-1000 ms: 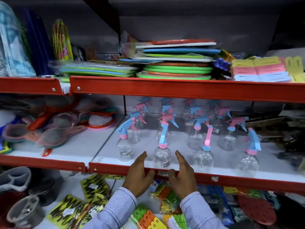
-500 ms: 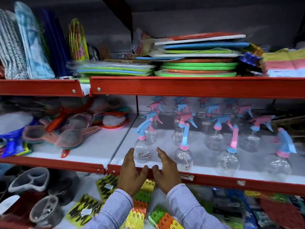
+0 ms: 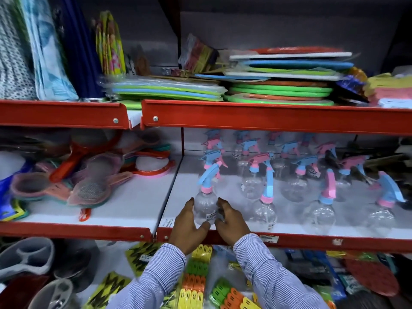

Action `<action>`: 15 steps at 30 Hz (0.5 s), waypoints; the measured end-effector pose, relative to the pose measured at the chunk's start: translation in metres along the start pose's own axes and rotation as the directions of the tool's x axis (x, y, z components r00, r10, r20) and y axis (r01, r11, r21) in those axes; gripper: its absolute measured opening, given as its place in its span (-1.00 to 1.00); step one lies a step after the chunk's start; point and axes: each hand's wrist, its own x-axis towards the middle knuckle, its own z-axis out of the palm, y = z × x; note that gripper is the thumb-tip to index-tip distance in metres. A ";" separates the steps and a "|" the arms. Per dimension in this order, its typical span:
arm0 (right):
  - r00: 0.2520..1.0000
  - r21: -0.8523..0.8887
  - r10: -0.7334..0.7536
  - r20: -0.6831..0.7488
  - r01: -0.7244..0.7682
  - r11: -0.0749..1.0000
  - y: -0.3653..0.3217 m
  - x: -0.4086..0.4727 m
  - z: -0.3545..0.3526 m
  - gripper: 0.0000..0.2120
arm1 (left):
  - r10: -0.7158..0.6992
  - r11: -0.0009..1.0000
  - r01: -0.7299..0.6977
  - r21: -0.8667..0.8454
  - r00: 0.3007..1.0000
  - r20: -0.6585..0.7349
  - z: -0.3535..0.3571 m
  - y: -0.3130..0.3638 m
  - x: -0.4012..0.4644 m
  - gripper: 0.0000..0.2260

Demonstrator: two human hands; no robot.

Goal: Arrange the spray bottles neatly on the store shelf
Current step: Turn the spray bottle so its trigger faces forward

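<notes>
Several clear spray bottles with pink and blue trigger heads stand in loose rows on the white middle shelf (image 3: 289, 228). The front-left spray bottle (image 3: 205, 207) stands upright near the shelf's left front corner. My left hand (image 3: 188, 224) presses against its left side and my right hand (image 3: 230, 221) against its right side, so the two hands cup it between them. To its right, along the front, stand a second bottle (image 3: 265, 210), a third bottle (image 3: 323, 214) and a fourth bottle (image 3: 382, 216). Those further back are partly hidden by the red upper shelf lip.
A red shelf lip (image 3: 267, 117) hangs just above the bottles. Mesh strainers (image 3: 89, 188) lie on the neighbouring shelf section to the left. Flat coloured mats (image 3: 281, 90) are stacked on the upper shelf. Packets of clips (image 3: 196, 284) and grey containers (image 3: 26, 257) fill the shelf below.
Both hands have moved left along the shelf front, from around the second front bottle to the front-left bottle, and now close in on its sides. The view shifted left with them.
</notes>
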 end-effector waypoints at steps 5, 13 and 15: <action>1.000 -0.006 -0.006 0.003 0.006 1.000 0.006 -0.013 0.000 -0.44 | 0.007 1.000 -0.007 0.005 1.000 0.012 -0.001 -0.001 -0.008 -0.49; 0.998 -0.024 0.025 0.066 -0.024 0.999 -0.001 -0.007 -0.008 -0.33 | -0.038 0.999 0.042 0.021 0.990 -0.138 0.002 0.002 -0.023 -0.47; 0.998 -0.004 0.015 0.068 -0.015 1.000 -0.003 -0.009 -0.009 -0.38 | -0.038 0.999 0.042 0.025 0.990 -0.133 0.004 0.004 -0.025 -0.51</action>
